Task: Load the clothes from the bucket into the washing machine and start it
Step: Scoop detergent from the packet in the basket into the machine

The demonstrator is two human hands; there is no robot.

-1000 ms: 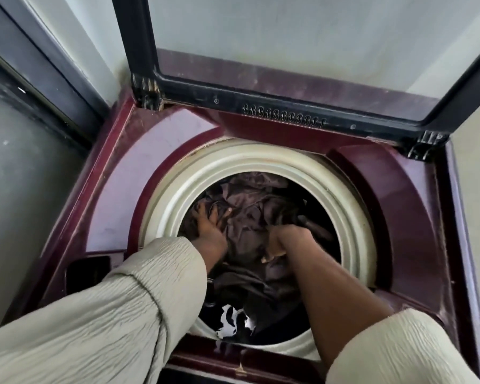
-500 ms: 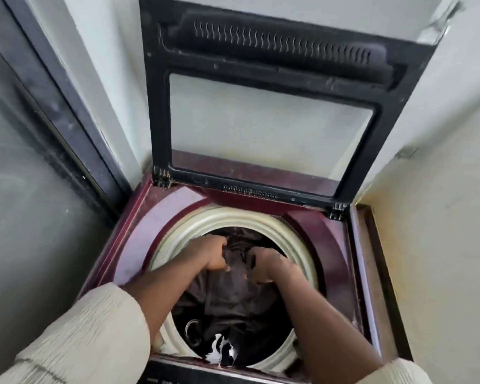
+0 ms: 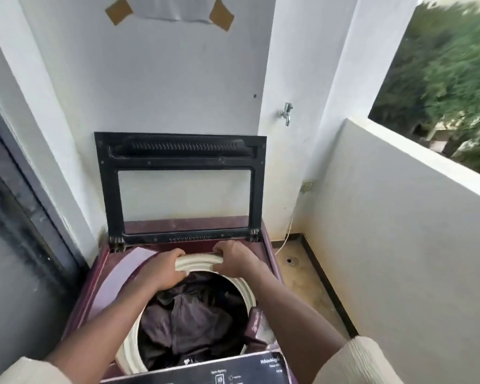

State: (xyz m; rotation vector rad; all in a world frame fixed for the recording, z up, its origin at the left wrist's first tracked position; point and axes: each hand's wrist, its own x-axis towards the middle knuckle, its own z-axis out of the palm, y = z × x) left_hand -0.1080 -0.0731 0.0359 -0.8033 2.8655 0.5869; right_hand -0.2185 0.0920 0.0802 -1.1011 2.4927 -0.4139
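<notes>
Partly readable panel lettering ("White…").

Bright, even daylight comes in from the opening up right of my washing machine, washing the white wall pale and bluish. No hard shadows or glare. The trees in that opening are smeared with motion blur. The drum interior is dark, so the clothes inside read as murky, low-detail brown. Wide-angle distortion bends the door frame left of the machine and the parapet on the right. My sleeves at the bottom corners are soft.
</notes>
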